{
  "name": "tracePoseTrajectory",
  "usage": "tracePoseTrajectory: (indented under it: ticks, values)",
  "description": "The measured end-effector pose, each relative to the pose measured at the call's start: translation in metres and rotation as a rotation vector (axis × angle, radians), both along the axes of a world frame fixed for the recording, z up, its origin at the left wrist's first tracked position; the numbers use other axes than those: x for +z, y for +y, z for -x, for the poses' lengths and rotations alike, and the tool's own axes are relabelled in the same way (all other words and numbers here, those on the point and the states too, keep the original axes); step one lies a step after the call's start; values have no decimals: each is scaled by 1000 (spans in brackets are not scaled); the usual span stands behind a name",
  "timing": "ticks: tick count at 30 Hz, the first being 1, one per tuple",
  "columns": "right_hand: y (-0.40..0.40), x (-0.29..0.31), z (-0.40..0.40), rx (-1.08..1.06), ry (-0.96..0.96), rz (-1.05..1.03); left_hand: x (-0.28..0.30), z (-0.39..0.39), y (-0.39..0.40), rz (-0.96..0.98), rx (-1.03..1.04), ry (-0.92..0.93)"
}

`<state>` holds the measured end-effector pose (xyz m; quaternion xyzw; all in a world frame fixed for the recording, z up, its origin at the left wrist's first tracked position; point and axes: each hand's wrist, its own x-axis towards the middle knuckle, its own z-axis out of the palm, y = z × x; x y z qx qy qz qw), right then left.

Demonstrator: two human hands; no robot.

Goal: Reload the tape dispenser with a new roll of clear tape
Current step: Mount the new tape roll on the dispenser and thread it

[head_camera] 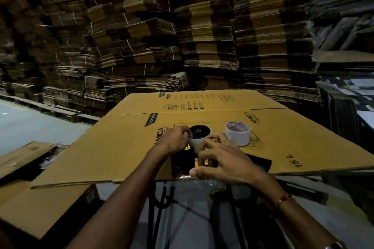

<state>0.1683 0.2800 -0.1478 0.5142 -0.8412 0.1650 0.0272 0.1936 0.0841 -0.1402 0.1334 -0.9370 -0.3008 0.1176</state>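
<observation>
On flattened cardboard (125, 143), both hands' fingers (curled) grip the tape dispenser (199, 137).

Flattened printed cardboard box (121, 147) spread over the surface, overhanging its near edge. Beyond the far edge, tall stacks of bundled flat cartons (153, 32). Grey floor (26, 125) at left with wooden pallets (60, 110); another carton (40, 208) near left.
</observation>
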Motion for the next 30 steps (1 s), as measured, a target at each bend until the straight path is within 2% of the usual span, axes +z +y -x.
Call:
tracePoseTrajectory:
  ticks: [4,7,10,16,20,23,30]
  values:
    - [5,3,-2,-51,-94,134,-1,-4,4,16,24,16]
    - [6,3,0,-66,-47,162,-2,-12,7,22,45,24]
    - [6,4,3,-87,-91,195,-5,-24,13,50,91,43]
    - [-12,-6,-15,-238,-85,378,-9,-34,31,77,247,61]
    - [-24,2,-18,-415,73,135,-10,-36,35,90,281,65]
    - [-33,8,-20,-469,124,-8,-10,-36,36,93,290,71]
    - [-44,4,-19,-558,195,20,-13,-38,34,70,276,71]
